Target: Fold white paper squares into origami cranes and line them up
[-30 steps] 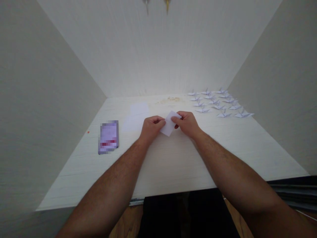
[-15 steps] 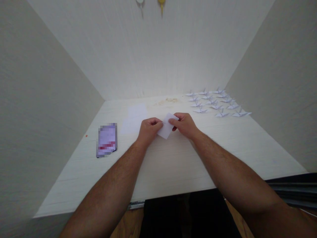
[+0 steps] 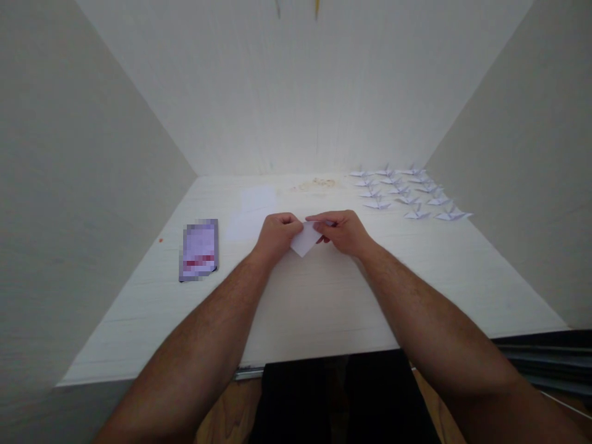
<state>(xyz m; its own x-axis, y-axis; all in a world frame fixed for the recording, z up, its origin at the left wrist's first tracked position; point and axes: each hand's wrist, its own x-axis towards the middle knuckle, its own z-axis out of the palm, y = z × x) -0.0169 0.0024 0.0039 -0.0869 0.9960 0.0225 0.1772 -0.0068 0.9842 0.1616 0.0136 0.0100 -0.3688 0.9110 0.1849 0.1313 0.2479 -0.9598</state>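
A small piece of white paper (image 3: 303, 242) is held between my two hands above the middle of the table, with one corner pointing down toward me. My left hand (image 3: 280, 233) pinches its left side between thumb and curled fingers. On the right side, my right hand (image 3: 341, 229) grips it with the thumb, while the index finger stretches along the top edge. The fingers partly hide the paper's upper part. Several folded white paper cranes (image 3: 377, 203) stand in rows at the back right of the table.
White paper sheets (image 3: 252, 206) lie flat behind my left hand. A blurred-out purple phone-like object (image 3: 200, 250) rests at the left. A small orange speck (image 3: 161, 240) is near the left edge. Walls enclose the white table (image 3: 319, 308) at the back and both sides.
The paper shows as a smaller, downward-pointing shape, its upper part now behind my fingers. My right index finger has extended along its top edge. The whole view has shifted slightly.
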